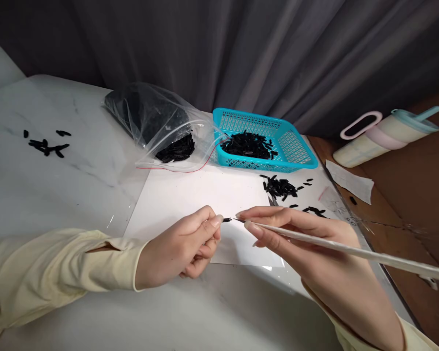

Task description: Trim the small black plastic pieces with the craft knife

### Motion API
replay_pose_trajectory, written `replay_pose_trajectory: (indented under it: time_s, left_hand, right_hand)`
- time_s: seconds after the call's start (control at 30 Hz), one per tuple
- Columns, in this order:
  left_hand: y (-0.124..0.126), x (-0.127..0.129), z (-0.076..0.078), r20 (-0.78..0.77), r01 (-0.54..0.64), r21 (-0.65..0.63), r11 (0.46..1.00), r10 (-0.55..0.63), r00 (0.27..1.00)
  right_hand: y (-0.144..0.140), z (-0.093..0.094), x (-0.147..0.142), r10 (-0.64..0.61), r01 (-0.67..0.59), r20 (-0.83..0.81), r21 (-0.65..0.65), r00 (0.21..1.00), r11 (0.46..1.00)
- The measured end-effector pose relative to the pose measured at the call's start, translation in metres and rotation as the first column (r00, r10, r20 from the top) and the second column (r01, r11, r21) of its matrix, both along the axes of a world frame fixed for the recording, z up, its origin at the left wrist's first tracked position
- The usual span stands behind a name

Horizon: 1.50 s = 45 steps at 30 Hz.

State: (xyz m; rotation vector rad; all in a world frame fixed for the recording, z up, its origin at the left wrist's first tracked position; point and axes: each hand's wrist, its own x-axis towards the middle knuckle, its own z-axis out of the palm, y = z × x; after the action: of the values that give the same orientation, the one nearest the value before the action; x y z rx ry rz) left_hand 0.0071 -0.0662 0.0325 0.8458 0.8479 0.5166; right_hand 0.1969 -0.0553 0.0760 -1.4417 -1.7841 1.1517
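My left hand (pixel 185 241) is closed, pinching a small slender black piece (pixel 227 220) between thumb and forefinger, its split-looking end sticking out to the right. My right hand (pixel 307 243) grips a long thin white stick (pixel 351 249) near its left end, which runs out past the right edge of the view. A fine dark tip (pixel 238 220) shows at my right fingertips, a small gap from the black piece. Behind this hand a pointed metal tool (pixel 272 201) shows only in part. A white sheet (pixel 190 195) lies beneath both hands.
Behind the sheet stands a blue plastic basket (pixel 296 152) holding many black pieces. Beside it lies a clear zip bag (pixel 161 114) of more. Loose pieces form a pile (pixel 280 187) at right and a scatter (pixel 46 146) at far left. A lidded tumbler (pixel 384 134) lies tilted at right.
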Motion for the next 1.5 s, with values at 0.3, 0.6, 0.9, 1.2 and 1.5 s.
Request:
replay_pose_trajectory:
  time_s: [0.3, 0.6, 0.9, 1.2, 1.5]
  left_hand:
    - [-0.007, 0.002, -0.005, -0.017, -0.039, 0.23, 0.973, 0.044, 0.999]
    - [-0.01, 0.001, -0.009, -0.051, -0.015, 0.331, 0.943, 0.034, 0.998]
    - [-0.009, 0.001, -0.01, 0.053, -0.039, 0.285, 0.958, 0.025, 0.998]
    - [-0.01, 0.001, -0.011, 0.078, -0.041, 0.239, 0.97, 0.023, 0.997]
    - [-0.01, 0.003, -0.014, 0.015, -0.038, 0.314, 0.949, 0.035, 0.999]
  right_hand:
    - [0.004, 0.0, -0.007, -0.125, -0.054, -0.361, -0.446, 0.924, 0.894]
    - [-0.003, -0.003, -0.008, -0.186, -0.061, -0.422, -0.506, 0.887, 0.86]
    - [-0.003, -0.006, -0.009, -0.202, -0.057, -0.474, -0.476, 0.857, 0.877]
    - [-0.006, -0.012, -0.011, -0.197, 0.001, -0.411, -0.43, 0.89, 0.903]
    - [-0.013, -0.013, -0.016, -0.245, 0.05, -0.444, -0.406, 0.862, 0.913]
